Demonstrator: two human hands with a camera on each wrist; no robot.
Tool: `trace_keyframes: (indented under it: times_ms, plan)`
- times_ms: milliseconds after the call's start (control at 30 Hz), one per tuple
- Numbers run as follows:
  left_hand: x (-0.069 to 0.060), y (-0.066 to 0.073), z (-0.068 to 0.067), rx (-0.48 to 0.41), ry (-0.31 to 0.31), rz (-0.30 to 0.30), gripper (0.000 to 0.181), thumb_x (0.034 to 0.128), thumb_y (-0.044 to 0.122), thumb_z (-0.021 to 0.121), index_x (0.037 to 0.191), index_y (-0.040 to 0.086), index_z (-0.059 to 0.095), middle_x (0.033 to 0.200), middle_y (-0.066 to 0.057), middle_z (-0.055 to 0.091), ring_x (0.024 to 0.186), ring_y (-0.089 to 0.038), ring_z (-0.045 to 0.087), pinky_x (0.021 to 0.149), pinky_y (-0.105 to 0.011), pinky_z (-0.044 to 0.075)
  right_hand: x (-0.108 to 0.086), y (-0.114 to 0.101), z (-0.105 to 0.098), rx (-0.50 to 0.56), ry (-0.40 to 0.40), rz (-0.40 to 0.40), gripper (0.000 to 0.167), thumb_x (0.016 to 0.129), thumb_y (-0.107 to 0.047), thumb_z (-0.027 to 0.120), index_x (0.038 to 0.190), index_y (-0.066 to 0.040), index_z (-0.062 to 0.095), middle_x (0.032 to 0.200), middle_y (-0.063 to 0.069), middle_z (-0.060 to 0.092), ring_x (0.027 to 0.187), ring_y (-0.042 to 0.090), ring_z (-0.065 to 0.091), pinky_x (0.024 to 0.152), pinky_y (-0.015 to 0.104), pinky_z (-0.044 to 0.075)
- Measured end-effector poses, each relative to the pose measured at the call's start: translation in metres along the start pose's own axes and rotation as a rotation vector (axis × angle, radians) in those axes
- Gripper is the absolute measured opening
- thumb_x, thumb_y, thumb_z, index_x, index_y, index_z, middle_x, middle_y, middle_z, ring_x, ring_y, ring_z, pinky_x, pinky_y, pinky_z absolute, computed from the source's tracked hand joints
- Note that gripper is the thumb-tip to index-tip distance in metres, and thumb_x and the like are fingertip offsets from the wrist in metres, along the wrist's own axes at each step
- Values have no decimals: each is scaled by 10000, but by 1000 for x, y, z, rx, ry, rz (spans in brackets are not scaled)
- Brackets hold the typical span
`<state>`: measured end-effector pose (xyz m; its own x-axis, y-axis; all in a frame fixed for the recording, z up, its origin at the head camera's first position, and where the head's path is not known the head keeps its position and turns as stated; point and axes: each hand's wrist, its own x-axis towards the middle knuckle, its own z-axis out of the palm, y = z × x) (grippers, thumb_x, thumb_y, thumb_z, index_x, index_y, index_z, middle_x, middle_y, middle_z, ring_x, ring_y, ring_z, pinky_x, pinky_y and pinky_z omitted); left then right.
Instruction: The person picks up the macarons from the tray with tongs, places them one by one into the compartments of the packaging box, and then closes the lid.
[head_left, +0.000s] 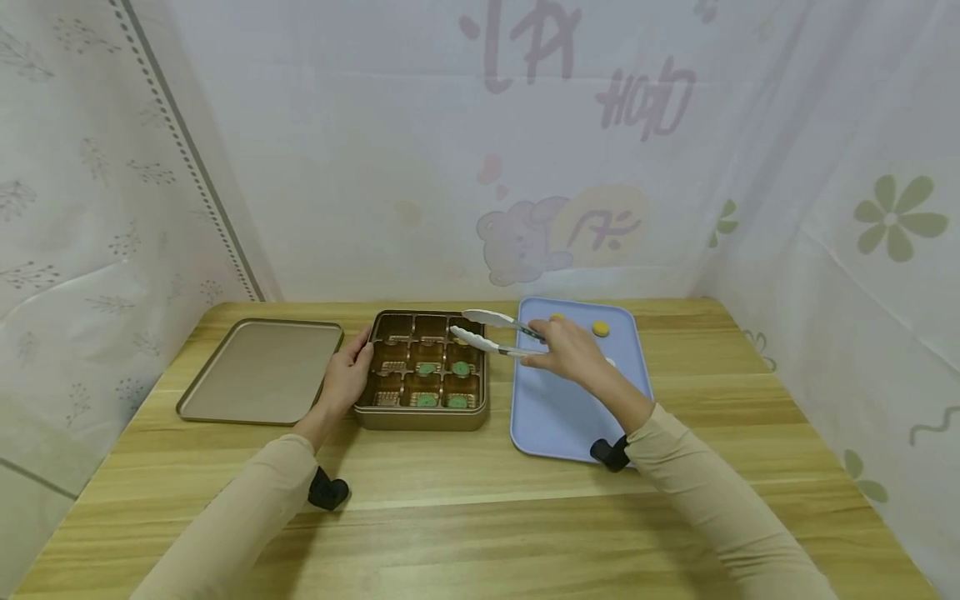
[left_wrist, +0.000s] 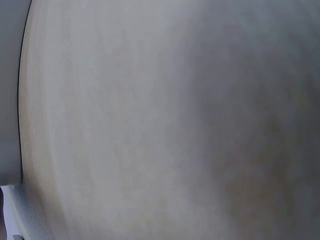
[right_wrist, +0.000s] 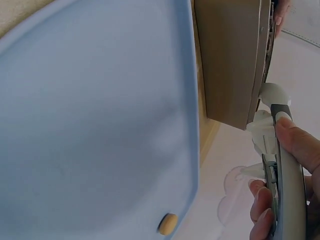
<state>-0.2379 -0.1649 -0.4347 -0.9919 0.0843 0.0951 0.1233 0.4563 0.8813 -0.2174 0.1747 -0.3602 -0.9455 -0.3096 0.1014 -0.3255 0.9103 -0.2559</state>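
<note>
A gold tin (head_left: 420,419) holds a brown divided insert. Green round cookies (head_left: 461,368) lie in several of its middle and right compartments. My left hand (head_left: 347,377) grips the tin's left side. With my right hand (head_left: 570,350) I hold metal tongs with white tips (head_left: 487,342), seen also in the right wrist view as tongs (right_wrist: 290,185). Their arms stand apart over the back right compartment, where a bit of yellow shows beneath the tips. The left wrist view is blurred and shows no hand.
Right of the tin lies a blue tray (head_left: 551,417) bearing a yellow cookie (head_left: 601,329) and another, partly hidden, by my right hand. A flat gold lid (head_left: 262,371) lies at the left. Printed cloth (head_left: 375,167) hangs behind the wooden table (head_left: 450,533).
</note>
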Motion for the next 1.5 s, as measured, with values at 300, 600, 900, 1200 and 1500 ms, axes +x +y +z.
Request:
trace_keyframes:
  times_ms: [300, 600, 900, 1200, 1500]
  plan:
    - [0, 0, 0, -9, -6, 7, 482, 1041, 192, 327, 1480, 6, 255, 1524, -169, 255, 1413, -326, 220, 1146, -453, 222, -9, 14, 5, 77, 57, -4, 473, 779, -303, 774, 1142, -34, 634, 870, 112, 623, 706, 193, 524, 556, 309, 434]
    - [0, -1, 1, -14, 1, 21, 479, 1040, 183, 332, 1478, 4, 256, 1523, -172, 254, 1411, -332, 223, 1141, -464, 231, -44, 54, 3, 103, 124, 81, 626, 765, -296, 782, 1266, 16, 574, 977, 173, 658, 805, 280, 579, 657, 429, 473]
    - [-1, -1, 1, -30, -7, 15, 482, 1041, 184, 332, 1481, 7, 250, 1522, -175, 255, 1412, -333, 217, 1140, -466, 232, -79, 105, -1, 108, 124, 195, 617, 797, -281, 755, 1272, 51, 546, 1063, 234, 645, 850, 302, 589, 637, 402, 455]
    - [0, -1, 1, -12, 3, 13, 476, 1038, 180, 340, 1477, 10, 267, 1514, -172, 275, 1407, -330, 234, 1141, -462, 231, -98, 134, -6, 68, 105, 288, 626, 815, -297, 730, 1268, 83, 521, 1059, 267, 633, 827, 341, 582, 614, 420, 443]
    - [-1, -1, 1, -8, 19, 20, 471, 1037, 176, 348, 1469, 1, 285, 1507, -175, 290, 1400, -336, 248, 1137, -465, 236, -107, 151, -7, 74, 84, 325, 648, 824, -286, 726, 1265, 129, 496, 921, 240, 634, 666, 243, 507, 517, 294, 358]
